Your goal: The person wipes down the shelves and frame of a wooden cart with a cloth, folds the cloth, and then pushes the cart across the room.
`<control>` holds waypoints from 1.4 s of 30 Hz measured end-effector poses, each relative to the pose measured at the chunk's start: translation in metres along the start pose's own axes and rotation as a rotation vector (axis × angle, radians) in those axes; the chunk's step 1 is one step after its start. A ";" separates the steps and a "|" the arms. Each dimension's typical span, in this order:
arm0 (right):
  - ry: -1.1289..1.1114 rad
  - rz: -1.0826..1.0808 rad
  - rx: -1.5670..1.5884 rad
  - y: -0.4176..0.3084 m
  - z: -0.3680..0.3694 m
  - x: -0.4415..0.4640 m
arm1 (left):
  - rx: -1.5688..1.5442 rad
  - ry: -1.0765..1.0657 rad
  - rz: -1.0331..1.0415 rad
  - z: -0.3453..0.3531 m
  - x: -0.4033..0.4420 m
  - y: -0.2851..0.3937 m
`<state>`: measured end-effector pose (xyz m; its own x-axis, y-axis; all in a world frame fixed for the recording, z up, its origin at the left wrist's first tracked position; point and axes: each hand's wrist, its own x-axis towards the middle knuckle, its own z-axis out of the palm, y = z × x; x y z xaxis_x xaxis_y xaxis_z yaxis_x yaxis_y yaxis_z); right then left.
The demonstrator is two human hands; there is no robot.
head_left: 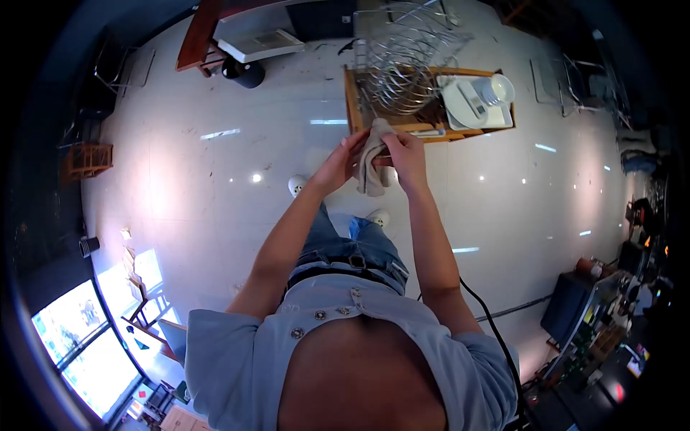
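A beige cloth (372, 169) hangs in folds between my two hands, in front of a wooden tray-like table. My left hand (338, 167) is at the cloth's left side, its fingers bent against the fabric. On the other side my right hand (407, 159) pinches the cloth near its upper part. The top of the cloth meets a thin metal end of a coiled wire rack (402, 79), which stands on the wooden table (352, 100). Some fingertips are hidden behind the folds.
A white tray (460, 108) with a white container (498, 90) lies on the table's right part. At the upper left are a black bin (244, 74) and a desk (195, 36). A black cable (489, 316) runs beside my right arm. Shelving with objects stands at lower right.
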<state>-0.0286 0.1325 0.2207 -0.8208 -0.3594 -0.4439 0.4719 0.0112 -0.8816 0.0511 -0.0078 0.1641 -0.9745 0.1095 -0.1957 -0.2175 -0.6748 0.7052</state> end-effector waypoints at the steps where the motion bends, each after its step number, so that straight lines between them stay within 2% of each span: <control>1: -0.120 0.028 -0.042 -0.003 0.025 0.010 | -0.034 -0.003 0.014 -0.015 -0.006 0.014; 2: -0.138 0.030 -0.049 0.001 0.051 0.017 | -0.036 0.011 0.028 -0.035 -0.014 0.030; 4: -0.370 -0.062 -0.054 0.003 0.103 0.033 | -0.314 0.185 -0.211 -0.070 -0.025 0.070; 5: -0.434 -0.028 -0.064 -0.002 0.118 0.041 | -0.251 0.294 -0.223 -0.084 -0.031 0.087; 6: -0.447 -0.033 -0.067 -0.012 0.133 0.051 | -0.250 0.299 -0.209 -0.103 -0.032 0.103; 8: -0.192 0.044 -0.161 -0.027 0.152 0.071 | -0.407 0.245 -0.135 -0.139 -0.035 0.127; 10: -0.146 0.010 -0.247 -0.017 0.169 0.098 | -0.427 0.239 -0.101 -0.155 -0.035 0.158; 12: -0.091 0.132 -0.370 -0.018 0.187 0.111 | -0.442 0.225 -0.079 -0.168 -0.031 0.178; 18: -0.187 0.073 -0.341 0.009 0.236 0.161 | -0.437 0.213 -0.064 -0.198 0.015 0.222; 20: -0.258 -0.051 -0.257 0.014 0.242 0.183 | -0.442 0.291 -0.103 -0.209 0.036 0.233; 24: -0.215 0.076 -0.114 -0.010 0.232 0.241 | -0.491 0.280 -0.141 -0.237 0.082 0.269; 26: -0.117 0.195 0.048 -0.015 0.223 0.276 | -0.600 0.144 -0.192 -0.256 0.108 0.288; 27: -0.132 0.270 0.123 -0.019 0.224 0.291 | -0.589 0.147 -0.209 -0.262 0.119 0.298; 28: -0.121 0.264 0.141 -0.020 0.227 0.303 | -0.552 0.163 -0.221 -0.267 0.132 0.307; 30: 0.084 0.345 -0.002 -0.023 0.232 0.331 | -0.501 0.155 -0.246 -0.272 0.168 0.322; 31: 0.152 0.223 -0.276 0.001 0.223 0.359 | -0.428 0.181 -0.237 -0.274 0.185 0.327; 32: 0.178 0.230 -0.256 0.000 0.221 0.368 | -0.357 0.208 -0.235 -0.274 0.199 0.329; 34: 0.414 -0.123 -0.377 0.002 0.220 0.376 | -0.332 0.211 -0.308 -0.265 0.227 0.334; 36: 0.499 -0.104 -0.236 -0.013 0.218 0.386 | -0.293 0.190 -0.383 -0.255 0.264 0.336; 38: 0.389 -0.025 0.221 -0.053 0.222 0.377 | -0.208 0.118 -0.437 -0.247 0.297 0.332; 39: 0.345 0.004 0.176 -0.047 0.211 0.388 | -0.193 0.085 -0.482 -0.244 0.313 0.329; 40: 0.396 -0.003 0.195 -0.066 0.211 0.385 | -0.180 0.054 -0.555 -0.243 0.329 0.326; 42: 0.434 0.075 0.326 -0.101 0.213 0.382 | -0.148 -0.018 -0.672 -0.237 0.363 0.320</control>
<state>-0.3213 -0.2045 0.1739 -0.8059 0.0498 -0.5899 0.5529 -0.2928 -0.7801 -0.3594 -0.3569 0.1567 -0.6321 0.5506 -0.5453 -0.7663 -0.5487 0.3342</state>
